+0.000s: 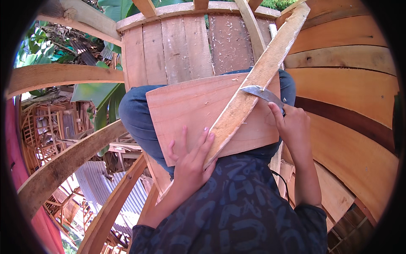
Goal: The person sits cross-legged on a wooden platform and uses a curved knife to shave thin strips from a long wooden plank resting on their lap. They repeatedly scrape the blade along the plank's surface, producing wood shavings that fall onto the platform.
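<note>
A long, pale brown strip of wood (231, 116), fibrous on its face, slants from my waist to the far right. Its lower end is held by my left hand (192, 161), thumb at one edge and some fingers spread over the board. My right hand (294, 127) grips a curved knife (263, 93), mostly hiding its handle. The grey blade lies across the strip near its middle, with a small pale shaving beside it. Under the strip, a flat reddish wooden board (182, 112) rests across my lap.
A plank platform (175, 46) strewn with shavings extends ahead of my knees. On the right rises a wall of wide boards (338, 89). Wooden rails (63, 78) run along the left, with corrugated metal sheets (99, 182) and stacked timber lower down beyond them.
</note>
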Motion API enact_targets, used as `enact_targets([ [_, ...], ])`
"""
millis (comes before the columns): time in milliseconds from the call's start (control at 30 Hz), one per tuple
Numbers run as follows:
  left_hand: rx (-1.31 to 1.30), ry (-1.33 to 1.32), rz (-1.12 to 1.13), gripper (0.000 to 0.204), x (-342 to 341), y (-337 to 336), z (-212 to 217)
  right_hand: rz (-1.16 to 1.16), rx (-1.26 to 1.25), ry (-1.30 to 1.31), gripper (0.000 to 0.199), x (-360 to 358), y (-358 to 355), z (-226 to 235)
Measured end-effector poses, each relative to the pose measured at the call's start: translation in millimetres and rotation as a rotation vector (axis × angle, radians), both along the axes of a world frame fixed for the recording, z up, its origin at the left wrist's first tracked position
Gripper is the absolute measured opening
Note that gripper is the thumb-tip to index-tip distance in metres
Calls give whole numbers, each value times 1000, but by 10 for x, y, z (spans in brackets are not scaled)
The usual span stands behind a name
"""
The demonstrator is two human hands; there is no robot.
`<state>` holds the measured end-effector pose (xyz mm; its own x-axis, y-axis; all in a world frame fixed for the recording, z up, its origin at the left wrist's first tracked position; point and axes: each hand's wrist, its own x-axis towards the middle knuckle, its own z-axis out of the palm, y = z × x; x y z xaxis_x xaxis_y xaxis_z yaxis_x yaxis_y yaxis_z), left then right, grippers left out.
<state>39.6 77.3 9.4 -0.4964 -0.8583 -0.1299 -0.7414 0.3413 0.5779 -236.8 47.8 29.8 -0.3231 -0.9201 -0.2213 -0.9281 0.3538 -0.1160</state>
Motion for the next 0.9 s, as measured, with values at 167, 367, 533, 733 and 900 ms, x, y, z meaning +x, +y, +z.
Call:
enact_targets([
  [167, 10, -3, 3, 73, 21, 40, -39, 122, -12, 31, 63, 42, 158, -82],
  [367, 47, 21, 20, 72, -8, 25, -44, 106, 91, -74, 64, 191, 180, -74],
  [533, 1, -24, -1, 70, -27, 3, -6, -107, 54, -110, 62, -103, -49, -43],
  [733, 20, -15, 14, 70, -31, 48, -20, 77, 6, -70, 63, -27, 135, -172],
  [900, 68, 32, 31, 71, -30, 6, -51, 40, 7, -156, 62, 25, 107, -100],
])
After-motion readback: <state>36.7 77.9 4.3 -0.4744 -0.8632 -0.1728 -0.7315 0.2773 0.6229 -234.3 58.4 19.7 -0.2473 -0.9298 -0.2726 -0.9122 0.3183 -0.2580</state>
